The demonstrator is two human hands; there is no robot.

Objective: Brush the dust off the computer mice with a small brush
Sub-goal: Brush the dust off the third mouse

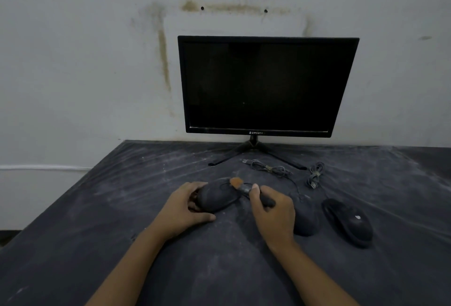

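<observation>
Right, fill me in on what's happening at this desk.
A person is dusting computer mice. The left hand grips a dusty black computer mouse on the dark, dust-streaked table. The right hand holds a small dark-handled brush, its orange-brown bristles on the mouse's far end. A second black mouse and a third, glossier black mouse lie to the right. Bundled grey cables sit near the stand of a black unlit monitor.

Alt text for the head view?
Left hand grips a dusty black mouse on a dark table; right hand holds a small brush against it. Second mouse and third mouse lie to the right, monitor behind.
</observation>
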